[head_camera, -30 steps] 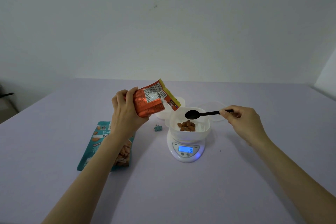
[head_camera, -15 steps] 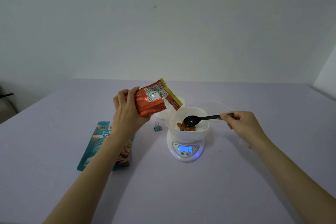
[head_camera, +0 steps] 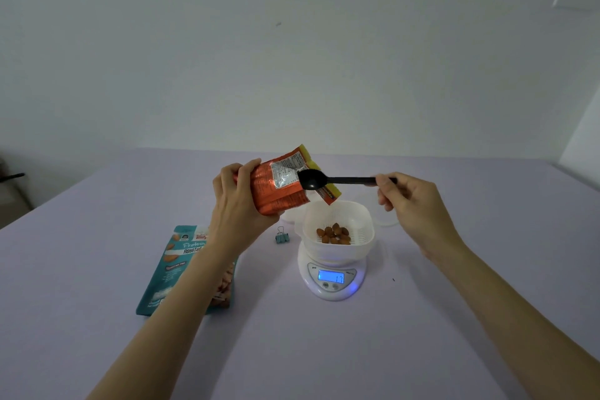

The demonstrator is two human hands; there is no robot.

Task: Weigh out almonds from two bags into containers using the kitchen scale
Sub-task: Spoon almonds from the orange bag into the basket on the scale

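Orange bag (head_camera: 276,193): gripped round its middle by the left hand (head_camera: 237,201), tilted above the container (head_camera: 365,230); judged light, crinkly, soft, best held mid-body.
Black spoon (head_camera: 324,179): pinched at the handle end by the right hand (head_camera: 410,204), bowl at the bag's upper end.
Almonds (head_camera: 334,233): heaped in the container on the scale (head_camera: 331,279).

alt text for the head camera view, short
Left hand tilts an orange bag over a white container of almonds on a lit kitchen scale; right hand holds a black spoon at the bag's mouth. A teal bag lies at left.
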